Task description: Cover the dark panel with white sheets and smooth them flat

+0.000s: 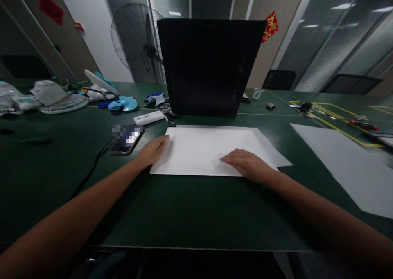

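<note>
A white sheet of paper or thin card [199, 152] lies on the green table in front of me, looking folded or stacked, with a slanted flap [270, 150] sticking out at its right. My left hand [152, 151] is on edge at the sheet's left side, its fingers stretched out along that border and touching it. Resting on the right half of the sheet is my right hand [247, 164], palm down, with its fingers extended to the left. No object shows in either hand. The undersides of both hands are hidden.
Behind the sheet stands a large black panel [211, 66]. At the left are a phone [124, 140] with a cord, a white stick-like device [149, 118], blue fan blades [123, 103] and a white fan grille [65, 104]. Another white sheet [344, 164] lies at the right.
</note>
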`<state>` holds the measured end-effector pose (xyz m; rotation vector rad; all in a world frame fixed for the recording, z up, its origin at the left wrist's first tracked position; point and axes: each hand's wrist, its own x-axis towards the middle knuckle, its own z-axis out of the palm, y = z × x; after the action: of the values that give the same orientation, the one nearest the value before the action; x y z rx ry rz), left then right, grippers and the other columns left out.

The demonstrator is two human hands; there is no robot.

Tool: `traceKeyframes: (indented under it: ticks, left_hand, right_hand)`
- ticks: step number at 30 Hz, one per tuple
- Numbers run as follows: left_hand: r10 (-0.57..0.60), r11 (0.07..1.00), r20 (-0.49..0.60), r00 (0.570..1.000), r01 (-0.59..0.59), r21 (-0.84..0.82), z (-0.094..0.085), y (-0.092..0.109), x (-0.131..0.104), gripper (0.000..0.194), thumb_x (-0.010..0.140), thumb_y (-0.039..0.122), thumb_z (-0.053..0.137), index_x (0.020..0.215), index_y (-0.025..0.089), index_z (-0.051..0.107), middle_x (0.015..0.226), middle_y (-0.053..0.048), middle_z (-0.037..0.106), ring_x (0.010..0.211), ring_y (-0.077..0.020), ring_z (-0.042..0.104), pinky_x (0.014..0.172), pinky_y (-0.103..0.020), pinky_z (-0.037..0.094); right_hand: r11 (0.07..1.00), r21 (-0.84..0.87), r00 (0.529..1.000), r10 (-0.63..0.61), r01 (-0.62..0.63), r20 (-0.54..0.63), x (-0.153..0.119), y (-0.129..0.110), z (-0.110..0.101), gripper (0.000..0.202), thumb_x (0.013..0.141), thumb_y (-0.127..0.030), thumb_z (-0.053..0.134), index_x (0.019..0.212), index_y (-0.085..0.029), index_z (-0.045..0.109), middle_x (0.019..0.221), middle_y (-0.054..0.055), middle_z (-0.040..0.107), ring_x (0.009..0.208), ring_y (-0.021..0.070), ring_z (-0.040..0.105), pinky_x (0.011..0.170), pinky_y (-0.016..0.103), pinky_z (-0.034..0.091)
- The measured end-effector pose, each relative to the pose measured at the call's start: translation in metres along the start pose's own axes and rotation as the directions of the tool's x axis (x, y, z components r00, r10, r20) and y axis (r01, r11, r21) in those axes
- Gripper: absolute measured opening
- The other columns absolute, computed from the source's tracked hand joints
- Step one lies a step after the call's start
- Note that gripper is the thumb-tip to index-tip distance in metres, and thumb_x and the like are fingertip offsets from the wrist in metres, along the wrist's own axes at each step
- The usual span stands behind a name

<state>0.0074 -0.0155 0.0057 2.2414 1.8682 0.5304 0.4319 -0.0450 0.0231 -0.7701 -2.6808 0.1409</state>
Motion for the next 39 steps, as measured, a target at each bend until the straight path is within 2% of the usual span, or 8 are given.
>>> traceKeyframes:
  ticks: [4,9,12,16,20,31,36,39]
  left_hand:
    - [-0.028,1.0,-0.009,1.0,0.027,-0.009,-0.002,0.0,0.002,0.064,0.104,0.053,0.032,0.15,0.015,0.055,0.152,-0.013,0.061,0.138,-0.0323,0.06,0.118,-0.045,0.044]
    - [0.069,0.997,0.04,0.997,-0.07,0.037,0.0,0.005,0.0,0.072,0.099,0.058,0.045,0.153,0.011,0.052,0.166,-0.015,0.043,0.153,-0.0311,0.042,0.128,-0.044,0.029]
    - [0.112,0.992,0.077,0.991,-0.116,0.049,0.0,0.003,0.0,0.065,0.099,0.051,0.045,0.154,0.016,0.053,0.169,-0.011,0.038,0.155,-0.0292,0.039,0.129,-0.045,0.028]
    - [0.123,0.991,0.1,0.987,-0.127,0.032,0.001,-0.004,0.003,0.061,0.097,0.042,0.046,0.154,0.021,0.053,0.17,-0.007,0.037,0.156,-0.0266,0.037,0.13,-0.045,0.026]
    - [0.131,0.991,0.107,0.986,-0.132,0.005,0.001,-0.007,0.005,0.059,0.096,0.034,0.046,0.152,0.021,0.056,0.169,-0.007,0.038,0.157,-0.0275,0.036,0.13,-0.047,0.026]
    - [0.15,0.989,0.082,0.985,-0.149,-0.011,0.002,-0.008,0.004,0.063,0.09,0.025,0.044,0.151,0.021,0.057,0.168,-0.004,0.04,0.156,-0.0263,0.037,0.13,-0.047,0.027]
    - [0.121,0.993,0.052,0.991,-0.121,0.004,-0.001,0.0,0.001,0.053,0.1,0.043,0.043,0.145,0.024,0.063,0.164,-0.005,0.047,0.152,-0.0279,0.044,0.129,-0.047,0.031]
    - [0.108,0.994,0.04,0.993,-0.108,0.009,-0.002,0.005,-0.001,0.053,0.1,0.043,0.045,0.142,0.021,0.066,0.163,-0.007,0.049,0.15,-0.0285,0.047,0.128,-0.045,0.033]
  right_hand:
    - [0.995,0.096,1.0,0.015,-0.016,0.019,-0.003,-0.007,0.0,0.042,0.103,-0.024,0.055,0.142,-0.033,0.067,0.134,0.004,0.071,0.123,0.0247,0.065,0.107,0.052,0.054]
    - [0.987,0.164,1.0,-0.002,-0.001,0.021,-0.004,-0.007,-0.001,0.046,0.105,-0.03,0.053,0.15,-0.035,0.06,0.143,0.004,0.066,0.13,0.0237,0.062,0.111,0.05,0.052]
    - [0.984,0.02,0.98,0.18,-0.179,-0.082,-0.012,0.018,-0.008,0.046,0.106,-0.039,0.05,0.15,-0.031,0.061,0.142,0.007,0.067,0.132,0.0293,0.061,0.112,0.057,0.049]
    - [0.782,-0.212,0.809,0.558,-0.587,-0.182,-0.037,0.075,-0.021,0.058,0.104,-0.049,0.046,0.154,-0.021,0.056,0.147,0.015,0.062,0.135,0.0364,0.057,0.113,0.059,0.045]
    - [0.645,-0.264,0.686,0.721,-0.717,-0.104,-0.063,0.12,-0.027,0.062,0.103,-0.054,0.043,0.146,-0.013,0.062,0.14,0.019,0.065,0.126,0.0349,0.063,0.11,0.053,0.048]
    - [0.648,-0.323,0.687,0.726,-0.69,-0.012,-0.063,0.123,-0.025,0.066,0.103,-0.051,0.04,0.148,-0.007,0.058,0.15,0.023,0.057,0.136,0.0348,0.057,0.117,0.046,0.042]
    - [0.435,-0.353,0.514,0.84,-0.829,-0.172,-0.08,0.14,-0.065,0.068,0.104,-0.051,0.037,0.153,-0.006,0.053,0.151,0.026,0.054,0.137,0.0373,0.053,0.113,0.051,0.042]
    - [0.179,-0.316,0.276,0.915,-0.932,-0.295,-0.107,0.163,-0.082,0.074,0.103,-0.056,0.039,0.149,-0.001,0.056,0.145,0.037,0.053,0.138,0.0452,0.049,0.106,0.059,0.042]
